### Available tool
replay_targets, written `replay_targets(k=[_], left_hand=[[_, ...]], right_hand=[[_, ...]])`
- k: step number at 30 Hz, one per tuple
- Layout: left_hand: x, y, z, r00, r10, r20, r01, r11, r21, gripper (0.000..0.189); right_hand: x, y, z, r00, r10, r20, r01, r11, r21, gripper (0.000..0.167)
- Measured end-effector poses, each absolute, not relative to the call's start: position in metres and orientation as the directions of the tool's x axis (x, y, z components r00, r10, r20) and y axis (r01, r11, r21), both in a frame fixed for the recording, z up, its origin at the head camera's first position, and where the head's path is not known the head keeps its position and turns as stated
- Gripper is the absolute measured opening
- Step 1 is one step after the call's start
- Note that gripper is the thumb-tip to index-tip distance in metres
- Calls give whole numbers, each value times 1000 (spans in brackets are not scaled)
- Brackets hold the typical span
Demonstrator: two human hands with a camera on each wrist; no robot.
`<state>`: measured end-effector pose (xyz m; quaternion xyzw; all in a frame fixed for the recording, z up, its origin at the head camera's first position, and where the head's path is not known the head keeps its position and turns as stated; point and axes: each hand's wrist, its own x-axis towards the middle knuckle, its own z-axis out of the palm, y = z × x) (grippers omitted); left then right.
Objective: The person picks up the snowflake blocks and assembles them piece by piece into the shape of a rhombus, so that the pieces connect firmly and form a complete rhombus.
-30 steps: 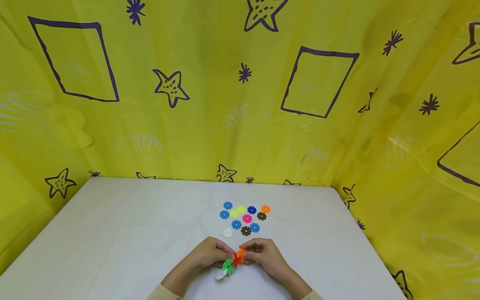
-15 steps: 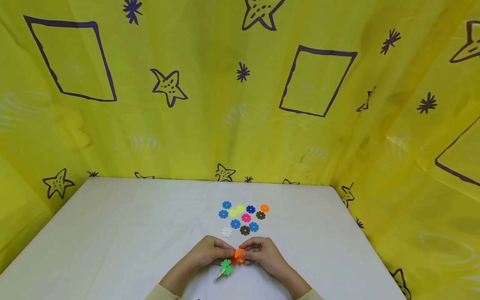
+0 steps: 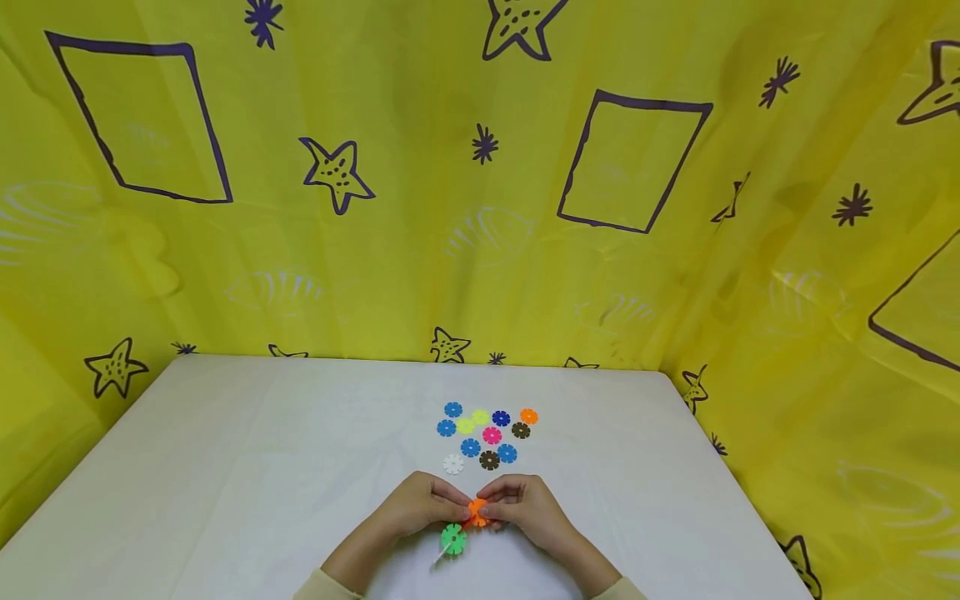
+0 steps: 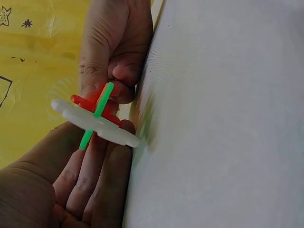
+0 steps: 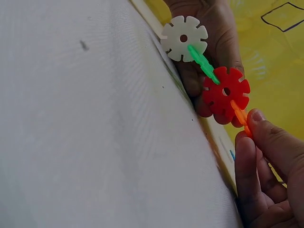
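A chain of notched plastic discs hangs between both hands near the table's front. In the right wrist view its white disc [image 5: 183,39], green disc [image 5: 203,64], red disc [image 5: 226,91] and orange disc [image 5: 241,117] link one into another, each set crosswise to its neighbour. My right hand [image 3: 529,510] pinches the orange disc between thumb and forefinger. My left hand [image 3: 423,506] pinches the red disc, its fingers behind it. Seen from the head, the green disc [image 3: 453,539] faces up and the white one shows only its thin edge, while fingers largely cover the red one.
Beyond the hands, several loose discs lie flat on the white table [image 3: 300,467], among them a white disc [image 3: 453,464], a brown disc [image 3: 489,460] and a pink disc [image 3: 492,435]. A yellow patterned curtain [image 3: 420,275] surrounds the table's back and sides.
The chain has turned in the hands: the white disc now stands edge-on and the green one sits slightly lower. Both hands keep their grip in nearly the same place.
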<state>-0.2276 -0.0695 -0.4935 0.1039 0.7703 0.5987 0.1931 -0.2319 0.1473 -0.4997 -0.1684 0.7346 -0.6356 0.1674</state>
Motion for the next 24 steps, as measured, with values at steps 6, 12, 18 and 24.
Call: replay_targets(k=[6, 12, 18, 24], left_hand=[[-229, -70, -496, -911, 378, -167, -66, 264, 962, 20], [-229, -69, -496, -913, 369, -174, -80, 257, 963, 21], [-229, -69, -496, -906, 372, -201, -116, 239, 964, 22], [-229, -69, -496, -905, 360, -227, -147, 235, 961, 21]], right_hand=[[-232, 146, -500, -900, -435, -43, -23, 144, -989, 24], [-230, 144, -498, -912, -407, -56, -5, 146, -989, 24], [-230, 142, -500, -913, -402, -63, 8, 137, -990, 24], [-229, 142, -498, -912, -403, -79, 16, 158, -987, 25]])
